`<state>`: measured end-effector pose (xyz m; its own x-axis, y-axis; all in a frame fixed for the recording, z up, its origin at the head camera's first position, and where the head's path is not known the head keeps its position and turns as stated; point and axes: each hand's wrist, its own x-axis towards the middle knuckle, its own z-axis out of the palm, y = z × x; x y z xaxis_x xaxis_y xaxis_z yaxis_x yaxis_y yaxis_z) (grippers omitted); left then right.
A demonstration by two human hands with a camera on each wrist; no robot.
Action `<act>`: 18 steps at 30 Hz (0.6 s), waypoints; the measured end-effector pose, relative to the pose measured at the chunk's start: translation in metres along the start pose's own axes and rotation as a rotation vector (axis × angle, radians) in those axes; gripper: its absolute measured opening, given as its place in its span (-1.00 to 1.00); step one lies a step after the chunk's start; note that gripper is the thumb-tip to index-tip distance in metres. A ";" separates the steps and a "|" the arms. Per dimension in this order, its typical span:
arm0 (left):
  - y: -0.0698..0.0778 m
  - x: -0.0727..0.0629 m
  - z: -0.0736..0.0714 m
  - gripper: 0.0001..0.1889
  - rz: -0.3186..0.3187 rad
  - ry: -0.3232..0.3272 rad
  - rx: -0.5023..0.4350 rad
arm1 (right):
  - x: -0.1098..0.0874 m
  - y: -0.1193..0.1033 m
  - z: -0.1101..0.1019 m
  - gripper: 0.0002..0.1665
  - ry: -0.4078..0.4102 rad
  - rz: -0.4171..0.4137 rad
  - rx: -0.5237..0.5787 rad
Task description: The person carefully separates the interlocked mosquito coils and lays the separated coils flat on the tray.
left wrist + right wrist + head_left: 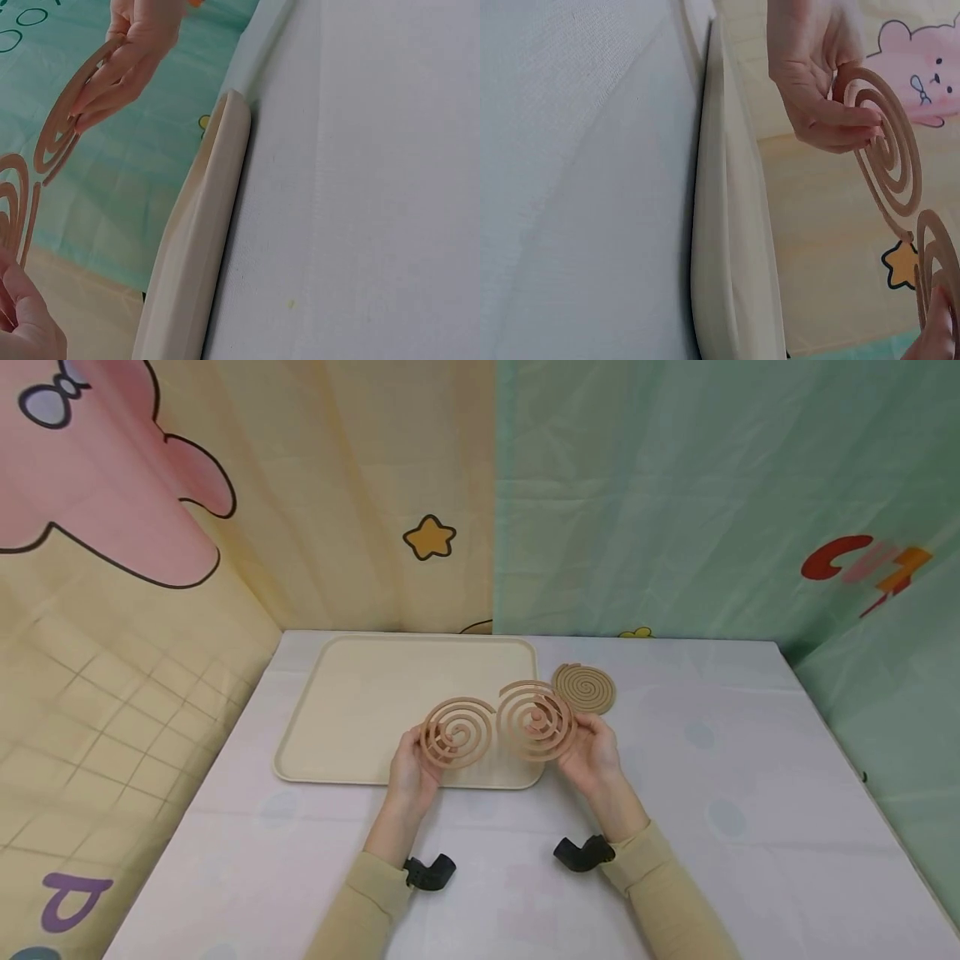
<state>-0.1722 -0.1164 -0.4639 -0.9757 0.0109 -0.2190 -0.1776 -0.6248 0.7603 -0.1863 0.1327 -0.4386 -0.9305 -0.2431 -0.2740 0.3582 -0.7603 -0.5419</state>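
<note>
My left hand (414, 767) grips a brown mosquito coil (459, 766) by its left side. A second mosquito coil (536, 757) is held in my right hand (594, 758), its right edge between the fingers and thumb. Both coils are raised over the tray's front right part and stand nearly edge to edge, faces tilted up toward the head camera. In the left wrist view, my right hand (135, 67) pinches its coil (56, 135) from the side. From the right wrist, my left hand's fingertips (866, 124) reach in behind the spiral of its coil (907, 169).
A cream tray (337, 782) with a low rim lies on the white-covered table (720, 860). Beyond my right hand, beside the tray, a tightly wound coil (583, 688) lies flat. Curtains (637, 510) hang behind the table and along its sides.
</note>
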 end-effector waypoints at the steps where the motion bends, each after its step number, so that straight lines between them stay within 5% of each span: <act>1: 0.000 0.000 0.000 -0.67 0.007 0.002 0.014 | 0.001 0.000 0.000 -0.54 0.007 -0.013 0.011; 8: 0.002 0.005 -0.006 -0.70 -0.002 0.057 0.220 | 0.007 -0.005 -0.008 -0.35 0.006 -0.068 0.019; 18: 0.009 0.011 -0.020 -0.59 -0.051 0.155 0.518 | 0.010 -0.009 -0.013 -0.41 0.004 -0.020 -0.059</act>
<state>-0.1825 -0.1371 -0.4716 -0.9407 -0.1087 -0.3214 -0.3026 -0.1594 0.9397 -0.1975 0.1454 -0.4467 -0.9372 -0.2261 -0.2657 0.3437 -0.7283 -0.5928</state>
